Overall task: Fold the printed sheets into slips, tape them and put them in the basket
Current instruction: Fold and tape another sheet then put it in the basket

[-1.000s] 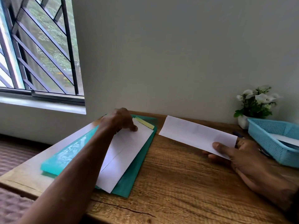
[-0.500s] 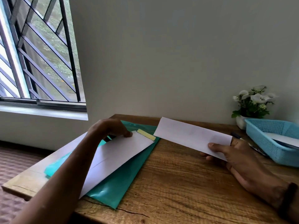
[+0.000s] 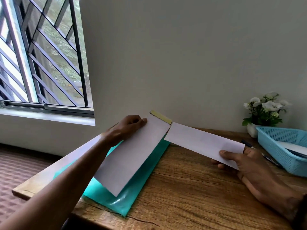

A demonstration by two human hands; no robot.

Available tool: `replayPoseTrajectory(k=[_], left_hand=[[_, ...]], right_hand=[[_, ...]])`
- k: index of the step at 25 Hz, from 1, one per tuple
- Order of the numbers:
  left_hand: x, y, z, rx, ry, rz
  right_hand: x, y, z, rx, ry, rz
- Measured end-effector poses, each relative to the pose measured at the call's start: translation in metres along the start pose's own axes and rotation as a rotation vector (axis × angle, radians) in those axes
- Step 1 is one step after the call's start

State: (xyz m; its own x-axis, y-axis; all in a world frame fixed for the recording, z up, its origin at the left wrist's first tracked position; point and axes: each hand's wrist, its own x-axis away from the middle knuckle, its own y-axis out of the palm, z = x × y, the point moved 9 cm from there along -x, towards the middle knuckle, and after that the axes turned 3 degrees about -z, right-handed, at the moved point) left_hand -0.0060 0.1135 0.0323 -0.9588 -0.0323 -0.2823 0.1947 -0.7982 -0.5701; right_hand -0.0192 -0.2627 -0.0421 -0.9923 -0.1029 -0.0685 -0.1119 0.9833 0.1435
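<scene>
Lifted since the moment before, the long white folded paper (image 3: 132, 156) with a yellow strip (image 3: 160, 117) at its far end now tilts up off the teal plastic folder (image 3: 116, 201), its far end raised toward the wall. The left hand (image 3: 127, 127) pinches this paper near its far left edge, fingers closed on it. The right hand (image 3: 240, 161) holds a second white folded slip (image 3: 202, 143) by its near right end, thumb on top, fingers under; the slip's far corner nearly meets the yellow strip. Both papers hang above the wooden counter (image 3: 191, 196). At the far right stands a light blue plastic mesh basket (image 3: 274, 146) with white paper inside, just beside a small white-flowered potted plant (image 3: 264, 110).
</scene>
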Motion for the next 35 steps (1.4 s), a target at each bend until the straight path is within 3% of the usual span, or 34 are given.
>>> replayPoseTrajectory(k=[2,6,8,12,18,24,31,33,35], left_hand=[[-0.008,-0.001,-0.010,-0.273,0.029,0.019],[-0.001,0.000,-0.019,-0.413,0.110,0.026],[0.001,-0.002,-0.024,-0.393,0.109,0.037],[0.000,-0.012,-0.046,-0.138,0.036,0.068],[0.006,-0.028,-0.046,-0.312,0.029,0.274],[0.011,-0.019,-0.048,-0.381,-0.035,0.194],[0.011,0.005,-0.020,-0.767,0.018,0.105],[0.000,0.003,-0.022,-0.752,0.001,0.025],[-0.014,-0.003,-0.033,-0.536,-0.112,-0.146]], right_hand=[[-0.002,-0.001,0.000,0.004,-0.011,0.000],[-0.003,-0.005,0.001,-0.013,-0.008,0.026],[-0.004,-0.005,0.001,-0.028,-0.012,0.023],[-0.006,-0.005,0.004,-0.040,-0.009,0.011],[-0.003,-0.003,0.000,-0.051,-0.015,0.008],[0.001,-0.002,-0.002,-0.044,-0.020,0.020],[0.003,-0.001,-0.002,-0.060,0.002,0.042],[0.003,0.000,-0.002,-0.060,0.001,0.051],[0.002,-0.002,-0.003,-0.041,-0.005,0.070]])
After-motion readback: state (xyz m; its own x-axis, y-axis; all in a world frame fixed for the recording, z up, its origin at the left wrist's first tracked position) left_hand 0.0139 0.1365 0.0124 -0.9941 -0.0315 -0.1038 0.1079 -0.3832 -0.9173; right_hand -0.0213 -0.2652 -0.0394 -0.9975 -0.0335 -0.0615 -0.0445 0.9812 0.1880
